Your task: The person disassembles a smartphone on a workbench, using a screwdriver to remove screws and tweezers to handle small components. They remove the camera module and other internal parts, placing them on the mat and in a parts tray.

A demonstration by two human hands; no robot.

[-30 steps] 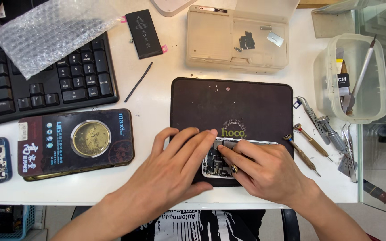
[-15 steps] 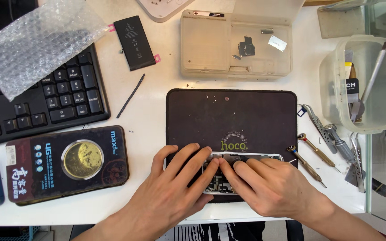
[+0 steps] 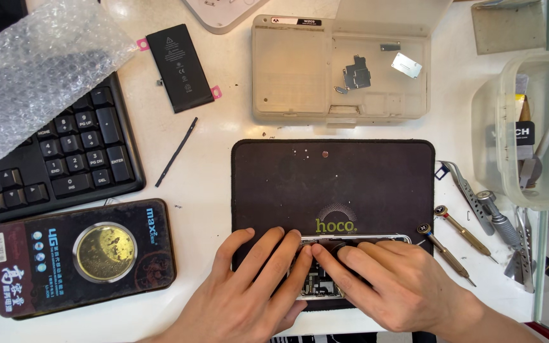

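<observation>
An opened phone body (image 3: 318, 279) with exposed circuit parts lies at the near edge of a dark work mat (image 3: 332, 184). My left hand (image 3: 249, 286) rests on its left side, fingers spread flat over it. My right hand (image 3: 395, 282) covers its right side, index finger pressing near the phone's top middle where both hands' fingertips meet. Most of the phone is hidden under my hands; only its silver top edge and a strip of its inside show.
A phone battery (image 3: 179, 67) and thin black strip (image 3: 176, 152) lie on the white table, beside a keyboard (image 3: 65, 152) under bubble wrap (image 3: 33, 70). A beige parts tray (image 3: 341, 70) sits behind the mat. Screwdrivers (image 3: 462, 232), tweezers (image 3: 468, 194), a clear tub (image 3: 532, 133) at right; a dark packet (image 3: 84, 254) at left.
The view has shifted slightly, so everything sits a little lower in frame. My hands stay pressed on the phone, fingertips closer together over its top middle.
</observation>
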